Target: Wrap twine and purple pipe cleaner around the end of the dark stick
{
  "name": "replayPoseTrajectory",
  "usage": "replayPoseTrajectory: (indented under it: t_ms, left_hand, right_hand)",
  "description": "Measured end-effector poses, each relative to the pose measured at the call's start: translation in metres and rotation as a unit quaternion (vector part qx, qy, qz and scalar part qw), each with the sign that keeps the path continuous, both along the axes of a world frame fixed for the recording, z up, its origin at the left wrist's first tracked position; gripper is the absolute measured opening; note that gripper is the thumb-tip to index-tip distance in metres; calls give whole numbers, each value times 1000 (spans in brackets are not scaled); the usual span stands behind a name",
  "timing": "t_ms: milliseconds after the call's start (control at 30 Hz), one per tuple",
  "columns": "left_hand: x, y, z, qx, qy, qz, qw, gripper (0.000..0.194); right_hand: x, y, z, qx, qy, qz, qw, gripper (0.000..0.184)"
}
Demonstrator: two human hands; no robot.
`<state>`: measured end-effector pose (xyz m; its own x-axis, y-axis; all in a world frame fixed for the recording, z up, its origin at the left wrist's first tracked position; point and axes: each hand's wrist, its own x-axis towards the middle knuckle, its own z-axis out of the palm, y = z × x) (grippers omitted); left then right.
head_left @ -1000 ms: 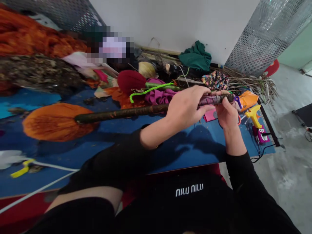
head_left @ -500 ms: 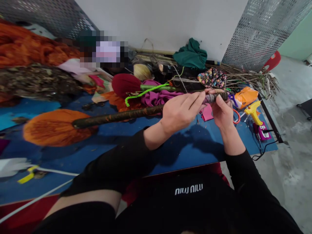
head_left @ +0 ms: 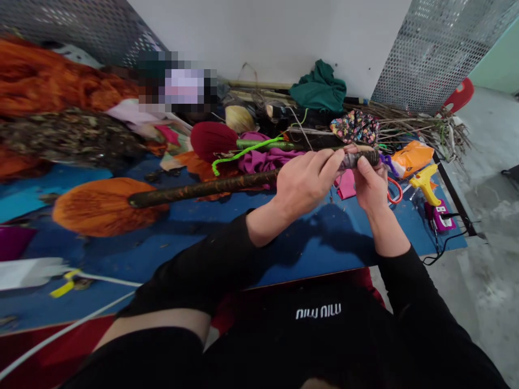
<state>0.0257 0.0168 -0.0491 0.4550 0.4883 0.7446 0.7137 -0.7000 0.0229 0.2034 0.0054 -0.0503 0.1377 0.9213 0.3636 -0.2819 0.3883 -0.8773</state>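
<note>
A dark brown stick (head_left: 211,186) runs across the table, its left end on an orange gathered cloth bundle (head_left: 95,208). Closed round the stick right of its middle is my left hand (head_left: 302,181). My right hand (head_left: 372,181) grips the stick's right end, thumb on top and fingers underneath. Between the hands a greyish-purple wrapping (head_left: 347,161) shows on the stick, partly covered by my fingers. Just behind lie a bright green pipe cleaner (head_left: 247,148), a purple cloth (head_left: 270,159) and a dark red cloth bundle (head_left: 213,141).
On the blue table (head_left: 194,254), a yellow glue gun (head_left: 426,185), a purple power socket (head_left: 441,216) and red-handled scissors (head_left: 395,192) lie at the right. Dry twigs (head_left: 425,127), a green cloth (head_left: 320,86) and a floral scrunchie (head_left: 354,127) are behind. A white cable (head_left: 60,332) crosses at lower left.
My left hand's fingers have come down and closed round the stick's wrapping. My right hand keeps its grip on the end. The view has shifted slightly.
</note>
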Motion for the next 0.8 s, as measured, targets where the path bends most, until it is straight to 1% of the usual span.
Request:
replayPoseTrajectory:
  t_ms: [100, 133, 200, 233, 267, 333, 433, 500, 567, 667, 800]
  left_hand:
    - [-7, -4, 11, -20, -26, -30, 999, 41]
    - [-9, -6, 15, -31, -32, -45, 998, 41]
    - [-13, -10, 22, -49, -37, -70, 996, 42]
    - [-15, -12, 26, -58, -36, -78, 995, 43]
    - [-17, -14, 29, -69, -33, -82, 994, 43]
    - [-19, -18, 34, -99, -23, -84, 991, 42]
    - [-21, -20, 40, -164, 4, -94, 982, 35]
    - [-20, -21, 43, -205, 25, -105, 973, 33]
    - [-18, -21, 43, -241, 50, -116, 962, 31]
    - [-13, -22, 41, -285, 80, -132, 946, 30]
    - [-11, -22, 38, -315, 88, -151, 933, 28]
  right_hand:
    - [9, 0, 1, -11, -75, 89, 993, 54]
    - [14, -1, 1, -27, -110, 124, 986, 53]
    - [22, -1, 2, -73, -164, 175, 968, 40]
    - [26, -1, 2, -96, -177, 190, 961, 42]
    - [28, 0, 2, -114, -179, 198, 957, 49]
    - [31, 3, 4, -117, -150, 182, 965, 56]
    - [28, 7, 7, -61, -80, 90, 991, 59]
    - [26, 9, 8, -32, -51, 39, 997, 61]
    - [25, 9, 7, -30, -52, 21, 998, 61]
    - [25, 9, 4, -38, -88, -1, 995, 61]
    - [23, 10, -3, -28, -119, -23, 992, 58]
